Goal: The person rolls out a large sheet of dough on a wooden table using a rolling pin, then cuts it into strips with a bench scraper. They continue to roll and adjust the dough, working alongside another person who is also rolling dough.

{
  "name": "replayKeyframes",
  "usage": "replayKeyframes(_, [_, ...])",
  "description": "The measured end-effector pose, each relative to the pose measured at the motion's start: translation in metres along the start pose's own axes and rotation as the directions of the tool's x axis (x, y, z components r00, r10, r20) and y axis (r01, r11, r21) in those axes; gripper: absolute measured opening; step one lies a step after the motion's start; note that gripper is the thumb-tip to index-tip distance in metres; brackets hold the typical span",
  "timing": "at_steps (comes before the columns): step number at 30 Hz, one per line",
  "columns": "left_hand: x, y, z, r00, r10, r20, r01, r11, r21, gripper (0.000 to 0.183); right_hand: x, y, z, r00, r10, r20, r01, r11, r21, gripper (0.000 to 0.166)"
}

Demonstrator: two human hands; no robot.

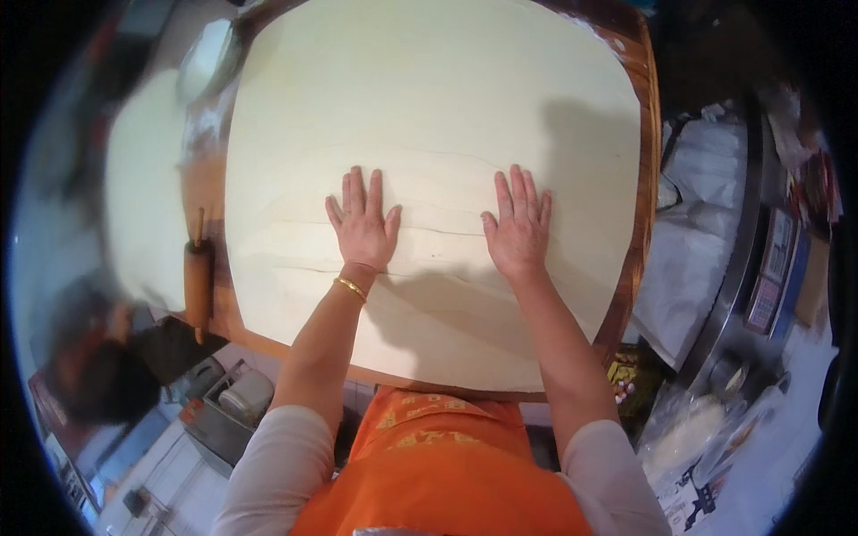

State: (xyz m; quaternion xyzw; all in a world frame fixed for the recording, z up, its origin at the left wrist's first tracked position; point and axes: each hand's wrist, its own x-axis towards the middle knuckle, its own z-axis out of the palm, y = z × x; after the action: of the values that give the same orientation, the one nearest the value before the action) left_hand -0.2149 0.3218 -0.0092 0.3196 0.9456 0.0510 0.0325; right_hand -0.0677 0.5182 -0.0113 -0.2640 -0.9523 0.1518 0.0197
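Note:
A large, thin sheet of pale dough (429, 87) covers most of the wooden table before me. My left hand (365, 224) lies palm down on it, fingers spread, with a gold bangle (350, 289) at the wrist. To its right, my right hand (519, 224) rests flat on the same sheet, its fingers slightly apart. Neither hand holds anything. Shallow creases run across the dough between and around the hands. My shadow falls over the near and right parts of the sheet.
A wooden rolling pin (199, 285) lies at the table's left side, near another dough sheet (144, 194). The wooden table edge (647, 167) rims the right. Beyond it are white plastic sheeting (697, 201) and a digital scale (771, 271). A blurred person (100, 362) is at the left.

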Motion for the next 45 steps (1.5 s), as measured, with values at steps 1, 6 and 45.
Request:
replayKeyframes(1, [0.001,0.0,-0.001,1.0,0.0,0.01,0.0,1.0,0.006,0.065,0.003,-0.004,0.0,1.0,0.021,0.008,-0.021,1.0,-0.007,0.066])
replayKeyframes(6, [0.003,-0.001,-0.002,1.0,-0.002,0.019,0.002,1.0,0.001,0.066,0.021,-0.078,0.02,0.995,-0.091,0.036,0.088,0.994,0.072,0.067])
replayKeyframes(45, [0.022,0.056,-0.002,0.988,0.047,0.15,-0.032,0.995,-0.096,0.063,0.02,-0.028,-0.007,0.996,0.084,-0.031,-0.083,0.996,0.032,0.065])
